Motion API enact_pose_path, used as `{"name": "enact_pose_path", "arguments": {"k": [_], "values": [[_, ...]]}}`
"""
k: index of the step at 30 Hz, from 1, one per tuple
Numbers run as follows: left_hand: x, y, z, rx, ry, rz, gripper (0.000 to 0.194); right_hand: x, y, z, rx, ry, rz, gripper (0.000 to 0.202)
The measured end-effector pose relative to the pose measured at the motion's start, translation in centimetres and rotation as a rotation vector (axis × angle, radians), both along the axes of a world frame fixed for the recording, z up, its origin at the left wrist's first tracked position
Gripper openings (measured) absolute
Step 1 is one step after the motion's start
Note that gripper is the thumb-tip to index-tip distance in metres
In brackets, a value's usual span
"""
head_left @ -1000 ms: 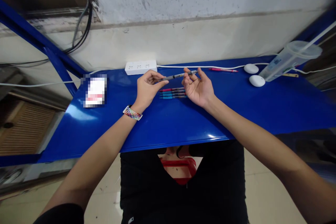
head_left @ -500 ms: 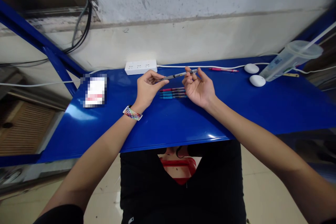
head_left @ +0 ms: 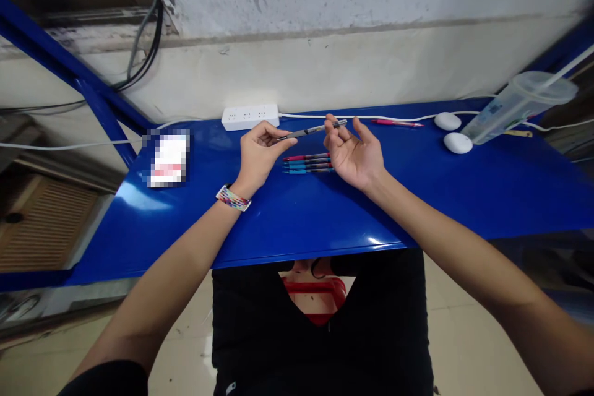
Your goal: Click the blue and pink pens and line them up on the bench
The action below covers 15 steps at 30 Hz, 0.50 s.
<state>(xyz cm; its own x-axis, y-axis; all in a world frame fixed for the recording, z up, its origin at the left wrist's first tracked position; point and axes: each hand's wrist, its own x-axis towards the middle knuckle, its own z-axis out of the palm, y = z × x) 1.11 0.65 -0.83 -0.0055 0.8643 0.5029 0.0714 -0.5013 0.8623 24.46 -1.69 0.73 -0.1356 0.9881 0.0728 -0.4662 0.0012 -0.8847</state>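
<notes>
My left hand pinches the left end of a grey and dark pen between thumb and fingers, holding it above the blue table. The pen's right end lies by the fingers of my right hand, which is palm up with its thumb apart from the fingers. Below the pen, several pens lie side by side on the table, one pink-red at the top and blue ones under it. My right hand is next to their right ends.
Behind stands a white power strip with its cable along the wall. A pink-red pen, two white rounded objects and a tilted clear plastic cup are on the right. A blurred white item lies left.
The thumb of my right hand has moved slightly right, away from the pen. My left hand still holds the pen, almost unmoved.
</notes>
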Motion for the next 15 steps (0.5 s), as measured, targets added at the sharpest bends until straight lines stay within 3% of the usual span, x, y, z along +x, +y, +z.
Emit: {"name": "enact_pose_path", "arguments": {"k": [7,15], "values": [[0.03,-0.04,0.08,0.002,-0.015,-0.002,0.028,-0.02,-0.12,0.62,-0.048,-0.028,-0.036,0.027],[-0.02,0.17,-0.09,-0.008,-0.017,0.014,0.030,-0.32,-0.36,0.47,-0.047,0.033,-0.018,0.038]]}}
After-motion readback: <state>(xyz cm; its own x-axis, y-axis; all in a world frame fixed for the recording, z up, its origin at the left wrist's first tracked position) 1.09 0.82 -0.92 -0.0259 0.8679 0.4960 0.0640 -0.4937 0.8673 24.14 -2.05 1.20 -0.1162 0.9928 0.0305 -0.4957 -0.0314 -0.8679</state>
